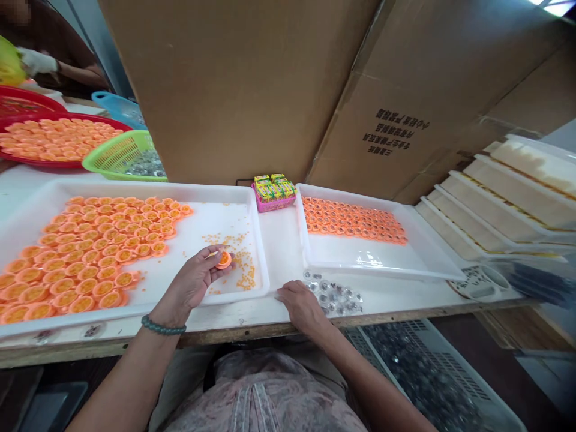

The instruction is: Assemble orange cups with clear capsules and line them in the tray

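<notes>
My left hand (pixel 200 276) is closed around a small round orange cup (pixel 223 260), held by its rim above the right part of a white tray (pixel 184 267). Orange-yellow pellets fill the cup. More pellets (pixel 245 267) lie scattered on the tray floor beneath it. Rows of similar filled orange cups (pixel 85 264) cover the tray's left side. My right hand (pixel 303 307) rests at the table's front edge, fingers curled together; whether anything is in them is hidden. Right beside it lies a cluster of clear plastic pieces (pixel 335 294).
A second white tray (pixel 360 261) holds rows of orange pieces (pixel 355 221). Between the trays stands a pink basket (pixel 274 205) of small yellow-green packets. Cardboard (pixel 252 90) walls the back. Stacked white trays (pixel 499 198) stand right. A co-worker's gloved hand (pixel 39 61) shows far left.
</notes>
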`<state>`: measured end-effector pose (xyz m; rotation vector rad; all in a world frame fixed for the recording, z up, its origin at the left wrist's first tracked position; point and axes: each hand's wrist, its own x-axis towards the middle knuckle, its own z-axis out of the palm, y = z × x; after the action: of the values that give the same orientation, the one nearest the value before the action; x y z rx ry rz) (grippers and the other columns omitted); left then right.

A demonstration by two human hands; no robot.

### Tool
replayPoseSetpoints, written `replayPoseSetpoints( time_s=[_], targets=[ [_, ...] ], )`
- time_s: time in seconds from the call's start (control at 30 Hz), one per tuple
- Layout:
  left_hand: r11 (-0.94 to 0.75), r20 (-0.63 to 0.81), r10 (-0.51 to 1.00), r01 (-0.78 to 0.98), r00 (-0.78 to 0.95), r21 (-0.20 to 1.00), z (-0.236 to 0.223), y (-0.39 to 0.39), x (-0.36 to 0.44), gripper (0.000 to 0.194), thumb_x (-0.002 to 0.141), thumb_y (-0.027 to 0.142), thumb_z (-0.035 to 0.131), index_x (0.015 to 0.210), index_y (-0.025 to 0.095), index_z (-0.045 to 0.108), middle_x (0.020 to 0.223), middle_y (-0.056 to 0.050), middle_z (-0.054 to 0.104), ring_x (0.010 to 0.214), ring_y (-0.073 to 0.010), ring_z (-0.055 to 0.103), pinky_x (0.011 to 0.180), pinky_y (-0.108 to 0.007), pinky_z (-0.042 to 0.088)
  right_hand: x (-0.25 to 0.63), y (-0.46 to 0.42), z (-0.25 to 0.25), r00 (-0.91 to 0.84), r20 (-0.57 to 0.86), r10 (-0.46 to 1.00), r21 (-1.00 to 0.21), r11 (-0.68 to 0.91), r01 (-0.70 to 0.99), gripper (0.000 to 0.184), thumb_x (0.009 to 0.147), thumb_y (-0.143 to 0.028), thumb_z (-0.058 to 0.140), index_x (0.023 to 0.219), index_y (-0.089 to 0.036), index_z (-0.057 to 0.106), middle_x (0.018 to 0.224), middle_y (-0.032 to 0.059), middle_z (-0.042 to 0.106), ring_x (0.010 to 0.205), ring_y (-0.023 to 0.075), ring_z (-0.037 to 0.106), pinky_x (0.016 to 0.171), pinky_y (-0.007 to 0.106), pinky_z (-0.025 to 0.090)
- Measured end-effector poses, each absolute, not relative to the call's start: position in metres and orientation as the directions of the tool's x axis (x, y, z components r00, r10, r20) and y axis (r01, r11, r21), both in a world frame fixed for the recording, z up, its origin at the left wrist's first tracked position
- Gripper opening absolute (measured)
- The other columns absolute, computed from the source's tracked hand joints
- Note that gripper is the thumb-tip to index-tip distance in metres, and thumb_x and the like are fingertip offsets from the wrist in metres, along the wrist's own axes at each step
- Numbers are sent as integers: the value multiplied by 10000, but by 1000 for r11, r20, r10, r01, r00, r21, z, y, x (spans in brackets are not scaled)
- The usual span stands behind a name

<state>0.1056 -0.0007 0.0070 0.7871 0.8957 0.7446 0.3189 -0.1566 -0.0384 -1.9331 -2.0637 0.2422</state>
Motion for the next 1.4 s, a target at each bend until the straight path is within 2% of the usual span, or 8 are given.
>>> replayPoseSetpoints(
  time_s=[0.13, 0.27, 0.37, 0.5, 0.7, 0.9, 1.07, 1.4],
  targets=[
    [505, -385, 821, -220, 422, 834, 5, -1, 106, 256, 788, 180, 615, 1040, 134, 614, 919, -82, 690, 679, -133, 660, 626, -203, 532, 325, -148, -16, 171, 262, 950, -577, 12, 817, 218, 891, -177, 451, 1016, -169, 630, 864, 73, 604, 788, 166, 570, 717, 282, 456],
    [519, -377, 818, -274, 434, 810, 8, -3, 106, 264, 819, 245, 585, 1040, 110, 633, 879, -107, 694, 761, -176, 666, 684, -246, 542, 311, -123, 12, 327, 199, 924, -823, -24, 568, 146, 830, -269, 569, 945, -191, 612, 746, 14, 626, 689, 143, 583, 684, 262, 466],
    [522, -347, 817, -334, 461, 785, 9, -4, 105, 261, 818, 245, 583, 1033, 110, 644, 922, -115, 690, 868, -210, 656, 804, -318, 530, 294, -98, 22, 266, 157, 951, -899, 26, 437, 141, 806, -288, 585, 899, -193, 633, 772, 14, 633, 720, 140, 582, 692, 257, 467],
    [490, -296, 823, -345, 484, 800, 8, -6, 104, 296, 783, 239, 632, 1065, 148, 639, 968, -86, 684, 898, -186, 637, 847, -304, 507, 278, -66, 21, 106, 154, 982, -924, 105, 369, 186, 776, -244, 590, 942, -204, 663, 790, 12, 602, 743, 129, 561, 689, 249, 458],
    [456, -273, 818, -280, 506, 845, 6, -8, 104, 344, 736, 349, 683, 1024, 168, 633, 933, -67, 677, 855, -180, 634, 832, -335, 501, 274, -36, 27, -18, -6, 1000, -975, -2, 222, 106, 722, -239, 631, 798, -170, 603, 733, -17, 586, 701, 110, 548, 676, 243, 450],
    [417, -264, 818, -211, 511, 884, 8, -8, 107, 421, 629, 336, 769, 996, 167, 648, 910, -44, 657, 834, -176, 629, 837, -344, 495, 277, -24, 34, -162, -91, 983, -947, -34, 321, 66, 708, -164, 613, 770, -154, 633, 768, 4, 610, 730, 124, 566, 699, 259, 451],
    [379, -214, 813, -213, 541, 901, 5, -9, 108, 353, 658, 307, 744, 979, 176, 677, 904, -33, 646, 868, -174, 599, 854, -342, 489, 272, -20, 32, -173, -35, 984, -929, 32, 370, 120, 719, -152, 584, 823, -164, 642, 802, 9, 603, 762, 125, 560, 712, 255, 445],
    [374, -213, 796, -184, 566, 909, 5, -8, 107, 347, 656, 240, 730, 997, 188, 691, 858, -23, 667, 872, -180, 595, 852, -328, 481, 261, -32, 28, -42, -20, 999, -949, -6, 314, 65, 720, -209, 598, 754, -169, 636, 729, -6, 630, 710, 124, 568, 683, 249, 449]
  ],
)
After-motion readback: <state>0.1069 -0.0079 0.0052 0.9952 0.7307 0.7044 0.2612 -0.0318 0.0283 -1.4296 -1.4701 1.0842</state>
